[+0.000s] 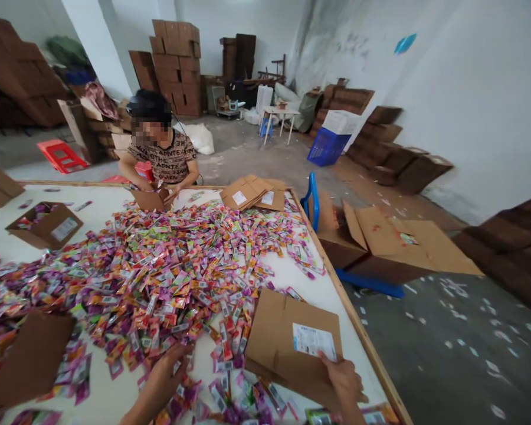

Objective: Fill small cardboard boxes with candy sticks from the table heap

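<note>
At the lower right, my right hand (343,378) grips the near edge of a folded-flat cardboard box (292,330), its thumb on top beside a white label (314,341). The box lies tilted across the table's right side, over some packets. My left hand (170,369) hovers low at the near edge of a wide heap of small, colourful packets (172,271). Its fingers are bent but apart, and I make out nothing held in them. Under its palm, the view is partly hidden.
A co-worker (163,147) across the table handles an open carton (150,199). Another carton (46,227) with packets stands left; a brown cardboard piece (29,357) lies near left. Flattened boxes (248,193) lie at the far edge. Large open cartons (380,236) stand beyond the wooden table rim (354,319).
</note>
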